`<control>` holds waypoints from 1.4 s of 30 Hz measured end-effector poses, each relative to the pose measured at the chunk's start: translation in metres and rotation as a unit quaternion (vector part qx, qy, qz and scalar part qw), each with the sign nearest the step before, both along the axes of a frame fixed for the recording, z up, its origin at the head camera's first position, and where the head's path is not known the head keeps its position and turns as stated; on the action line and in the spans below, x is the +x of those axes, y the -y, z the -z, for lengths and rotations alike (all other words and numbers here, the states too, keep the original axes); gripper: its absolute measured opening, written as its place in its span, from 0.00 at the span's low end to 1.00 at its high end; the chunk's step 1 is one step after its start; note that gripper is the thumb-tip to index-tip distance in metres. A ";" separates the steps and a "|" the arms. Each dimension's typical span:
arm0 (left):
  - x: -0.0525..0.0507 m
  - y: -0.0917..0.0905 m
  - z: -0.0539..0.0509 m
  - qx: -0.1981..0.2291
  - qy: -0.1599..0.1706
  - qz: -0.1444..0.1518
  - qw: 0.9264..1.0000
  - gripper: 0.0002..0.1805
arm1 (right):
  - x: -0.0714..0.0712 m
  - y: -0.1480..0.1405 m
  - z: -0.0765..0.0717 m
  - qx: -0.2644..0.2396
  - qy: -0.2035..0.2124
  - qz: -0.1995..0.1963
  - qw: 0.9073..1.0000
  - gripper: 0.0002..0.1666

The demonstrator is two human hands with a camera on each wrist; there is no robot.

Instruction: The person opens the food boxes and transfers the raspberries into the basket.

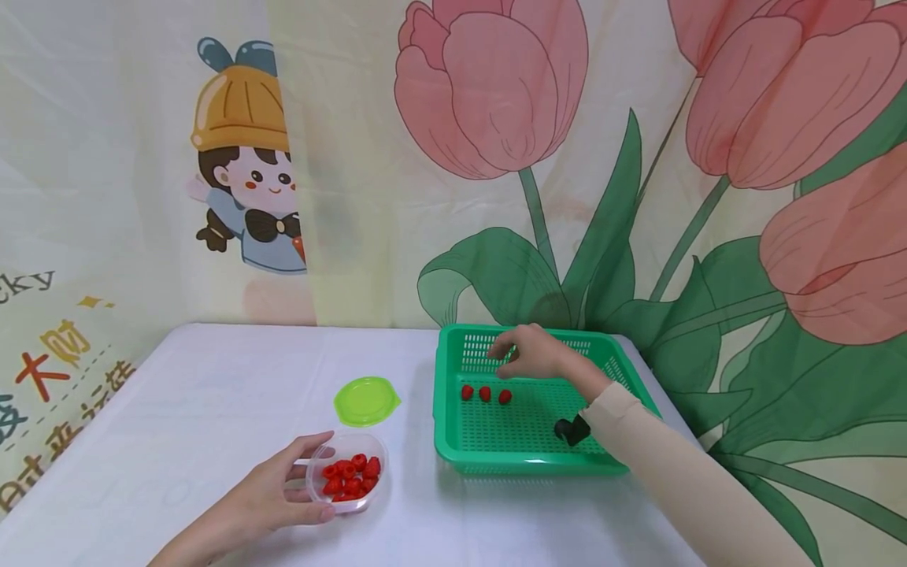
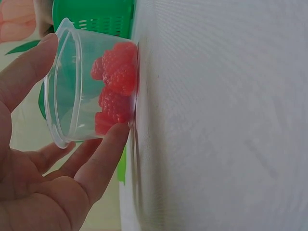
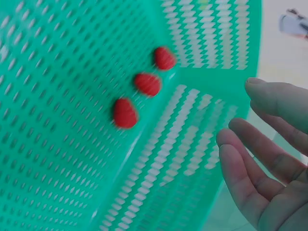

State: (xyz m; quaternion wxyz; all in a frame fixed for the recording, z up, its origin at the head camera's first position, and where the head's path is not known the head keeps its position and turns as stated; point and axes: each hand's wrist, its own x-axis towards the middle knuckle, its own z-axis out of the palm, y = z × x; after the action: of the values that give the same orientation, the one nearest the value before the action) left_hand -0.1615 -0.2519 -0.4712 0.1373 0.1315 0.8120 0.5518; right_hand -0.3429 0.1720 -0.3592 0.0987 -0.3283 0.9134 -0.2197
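**While the left hand (image 1: 272, 490) grips a clear tub (image 1: 352, 509), the right hand (image 1: 531, 354) hangs over a green basket (image 1: 510, 433)**

As the tub rests upright on the white table (image 1: 234, 394), the left thumb and fingers spread apart and curve round its wall, the thumb on the near side and the fingers on the left and far sides. Inside lies a heap of raspberries (image 1: 352, 480), gathered on the bottom, well below the rim.

Over the far part of the basket, the right thumb and fingers are loosely bent, the thumb set apart from the fingertips. Below and to the left, three red berries (image 1: 485, 394) lie in a row on the basket's perforated floor, near its far left corner, with small gaps between them. A pale sleeve (image 1: 680, 465) crosses the right-hand rim.

Just beyond the tub, a lime-green lid (image 1: 367, 401) lies flat on the table, to the left of the basket. Behind everything hangs a backdrop (image 1: 361, 197) printed with pink tulips (image 1: 496, 94) and a cartoon figure (image 1: 244, 150) in a yellow hat.
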 end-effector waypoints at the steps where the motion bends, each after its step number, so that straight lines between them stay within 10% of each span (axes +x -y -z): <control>1: 0.000 0.000 0.000 -0.001 0.000 0.000 1.000 0.56 | 0.004 0.002 -0.003 -0.006 -0.001 -0.004 1.000 0.17; 14: 0.000 0.000 0.001 -0.007 0.003 -0.002 1.000 0.55 | 0.048 0.038 -0.024 -0.066 0.005 -0.022 0.998 0.20; 42: 0.000 0.002 0.002 0.008 -0.014 0.010 1.000 0.55 | 0.085 0.115 -0.006 -0.089 0.036 -0.087 0.992 0.17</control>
State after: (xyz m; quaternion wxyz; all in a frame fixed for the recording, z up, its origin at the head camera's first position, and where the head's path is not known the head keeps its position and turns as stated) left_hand -0.1614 -0.2541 -0.4729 0.1300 0.1486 0.8080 0.5551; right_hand -0.2575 0.0566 -0.3531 0.1210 -0.4058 0.8540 -0.3022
